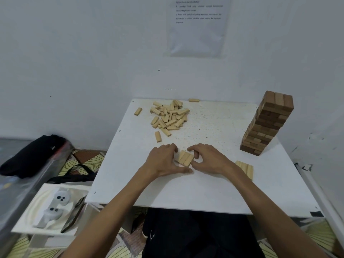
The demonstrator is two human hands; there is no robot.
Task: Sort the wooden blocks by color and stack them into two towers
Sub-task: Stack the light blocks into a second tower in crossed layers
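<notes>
Three pale blocks lie side by side as one flat row in the middle of the white table, a bit toward your side, and you've got them boxed in. Your left hand curls its fingers against the row's left side with the thumb along the near end. Your right hand pinches it from the right, fingers bent.

Room-wise, the near strip of tabletop under your forearms is bare, and so is the speckled stretch between the loose pile and the dark tower. That tower stands close to the right edge, layers crossed, a little ragged. The pile sits far left. One stray block lies right at the far edge by the wall, and a lone block is near the left edge. A second flat row of pale ones lies just beside your right forearm.

The printed sheet on the wall has lines of text, too blurry to read. The blocks are plain wood: light yellowish ones loose, brown ones in the tower.
</notes>
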